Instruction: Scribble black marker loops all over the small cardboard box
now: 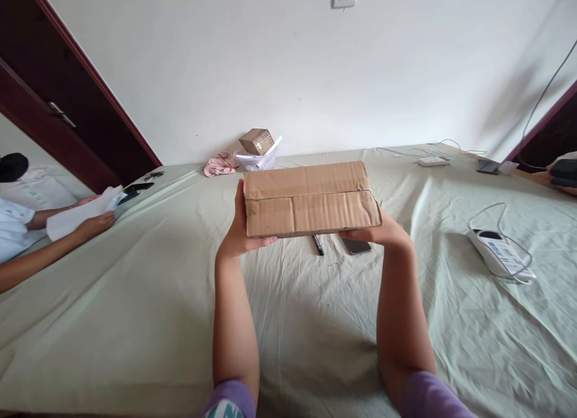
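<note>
A brown cardboard box (311, 199), its flaps folded down, is held up in front of me above the green-grey cloth. My left hand (237, 229) grips its left end, with the thumb along the lower edge. At the other end, my right hand (381, 229) supports the lower right corner, and part of its fingers is hidden by the box. Below the box, a dark pen (318, 245) and a dark phone (356, 246) lie on the cloth, partly covered from view.
By the wall a smaller box (256, 141) rests on a pale plastic basin (265, 162), beside a pink cloth (220, 164). A white device with a cord (500, 254) lies right. A white router (433, 161) sits farther back. At left another person holds papers (83, 217).
</note>
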### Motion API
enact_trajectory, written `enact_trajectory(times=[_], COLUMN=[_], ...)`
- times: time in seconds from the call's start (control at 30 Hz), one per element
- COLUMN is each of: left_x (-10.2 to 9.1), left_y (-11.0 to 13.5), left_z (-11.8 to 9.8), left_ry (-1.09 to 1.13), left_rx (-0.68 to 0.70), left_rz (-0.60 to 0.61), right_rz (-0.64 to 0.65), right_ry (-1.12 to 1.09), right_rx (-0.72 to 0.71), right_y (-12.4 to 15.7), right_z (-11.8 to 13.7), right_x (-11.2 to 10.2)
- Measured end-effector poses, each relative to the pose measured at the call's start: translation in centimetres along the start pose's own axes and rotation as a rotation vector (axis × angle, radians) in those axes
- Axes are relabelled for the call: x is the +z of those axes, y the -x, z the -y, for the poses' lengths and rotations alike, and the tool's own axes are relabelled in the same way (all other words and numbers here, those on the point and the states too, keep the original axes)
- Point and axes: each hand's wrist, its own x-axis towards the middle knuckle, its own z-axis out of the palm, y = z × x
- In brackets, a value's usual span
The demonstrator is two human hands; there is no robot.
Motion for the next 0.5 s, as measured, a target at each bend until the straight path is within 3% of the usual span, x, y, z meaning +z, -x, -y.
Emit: enact_trajectory(times=[0.13,0.23,0.3,0.4,0.5], left_x=[-0.6,-0.2,0.5,1.5,1.7], left_y=[0.5,1.0,1.3,1.6,1.5], left_z=[-0.4,-3.5,-6.1,-8.9,-9.1], left_ry=[-0.089,-0.266,-0.447,-0.618,-0.636], left_rx=[0.036,0.139,0.25,0.278,0.157], left_rz=[-0.055,-0.004,0.06,0.103,0.058], right_rz=[0.04,-0.082,-0.138,-0.189,-0.283], right_ry=[-0.29,-0.541,-0.609,-0.639,-0.614], right_rx=[0.143,0.439,0.563,0.531,0.366], right_y=[0.5,0.8,0.5,-0.2,-0.5], right_z=[0.5,1.4,1.9,2.2,2.3], right_x=[-0.6,-0.7,-0.4,0.1,0.4])
